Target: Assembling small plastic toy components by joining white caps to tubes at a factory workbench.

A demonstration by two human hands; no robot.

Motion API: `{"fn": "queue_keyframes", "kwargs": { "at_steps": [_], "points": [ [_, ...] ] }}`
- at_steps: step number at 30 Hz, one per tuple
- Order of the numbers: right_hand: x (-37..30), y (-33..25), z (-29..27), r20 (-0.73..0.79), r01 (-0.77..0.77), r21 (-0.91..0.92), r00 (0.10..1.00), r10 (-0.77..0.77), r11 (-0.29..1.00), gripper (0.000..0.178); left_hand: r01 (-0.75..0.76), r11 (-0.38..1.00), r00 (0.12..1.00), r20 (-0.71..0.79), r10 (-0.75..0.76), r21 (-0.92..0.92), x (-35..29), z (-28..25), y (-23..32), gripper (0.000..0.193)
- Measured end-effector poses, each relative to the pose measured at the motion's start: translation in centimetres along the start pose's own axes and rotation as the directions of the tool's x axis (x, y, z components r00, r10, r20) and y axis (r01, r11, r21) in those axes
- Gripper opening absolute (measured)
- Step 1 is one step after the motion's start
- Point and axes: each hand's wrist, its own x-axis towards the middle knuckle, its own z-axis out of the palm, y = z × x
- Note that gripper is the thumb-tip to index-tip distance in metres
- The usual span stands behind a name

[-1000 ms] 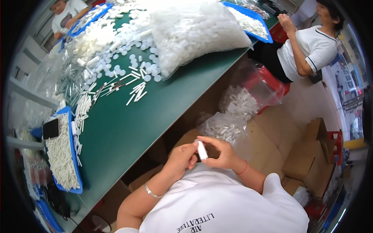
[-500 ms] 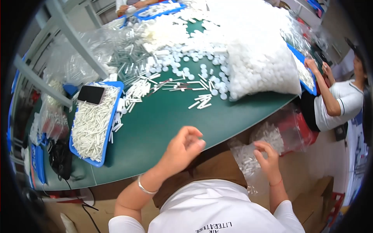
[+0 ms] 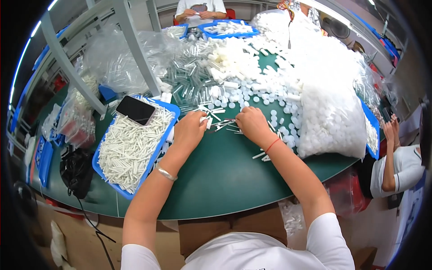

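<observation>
Over the green table (image 3: 211, 184), both arms reach forward to the loose parts. My left hand (image 3: 190, 130) is closed beside the blue tray, its fingertips on short white sticks (image 3: 209, 121). To its right my right hand (image 3: 253, 123) has its fingers pressed together at the end of some thin dark and reddish pieces (image 3: 221, 125); whatever is between these fingers is hidden. Just beyond the hands lie round whitish caps (image 3: 245, 96). A few more white sticks (image 3: 260, 155) show under my right wrist.
A blue tray (image 3: 174, 109) full of white sticks stands at left, a black phone (image 3: 136, 110) on top. Clear tubes (image 3: 191, 81) are heaped behind. A large clear bag of white pieces (image 3: 330, 121) stands at right. Grey posts (image 3: 137, 49) rise at left. Two people work nearby.
Both hands have moved from near my body out over the table to the loose sticks and thin pieces. Their fingers have closed. The view has shifted too.
</observation>
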Motion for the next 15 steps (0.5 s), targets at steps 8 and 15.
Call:
{"fn": "queue_keyframes", "kwargs": {
  "at_steps": [8, 15],
  "points": [
    [0.5, 1.6, 0.4, 0.105, 0.0, 0.009, 0.995, -0.001, 1.0, 0.013, -0.048, 0.985, 0.995, 0.089, 0.034, 0.166, 3.0, 2.0, -0.9, 0.015],
    [-0.1, 1.9, -1.0, 0.094, 0.039, -0.025, 0.995, -0.036, 0.999, 0.009, -0.311, 0.936, 0.948, 0.116, 0.295, 0.164, 5.7, 3.9, -0.3, 0.008]
  ]
}}
